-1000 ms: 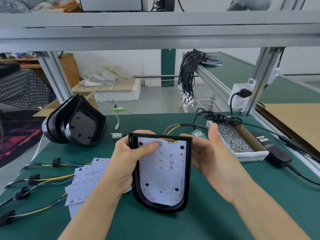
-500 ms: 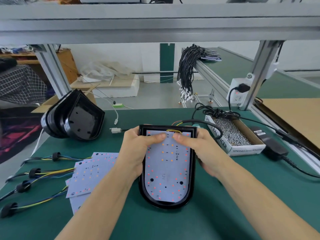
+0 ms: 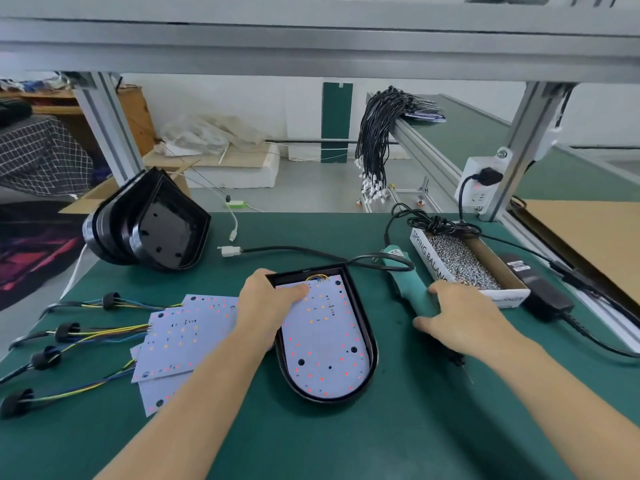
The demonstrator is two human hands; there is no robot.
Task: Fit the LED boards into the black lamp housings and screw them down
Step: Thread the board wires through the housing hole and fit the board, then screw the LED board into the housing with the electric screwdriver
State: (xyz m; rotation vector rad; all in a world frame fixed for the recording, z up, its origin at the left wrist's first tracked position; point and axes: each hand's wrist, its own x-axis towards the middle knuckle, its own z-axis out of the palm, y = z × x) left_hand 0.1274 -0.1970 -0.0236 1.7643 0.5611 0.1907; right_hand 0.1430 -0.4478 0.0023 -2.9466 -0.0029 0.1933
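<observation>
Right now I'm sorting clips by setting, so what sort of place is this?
Most likely a small lamp assembly workshop: a green-matted workbench under an aluminium frame, a stack of black lamp housings, loose LED boards with wire harnesses, and a box of screws beside an electric screwdriver.
</observation>
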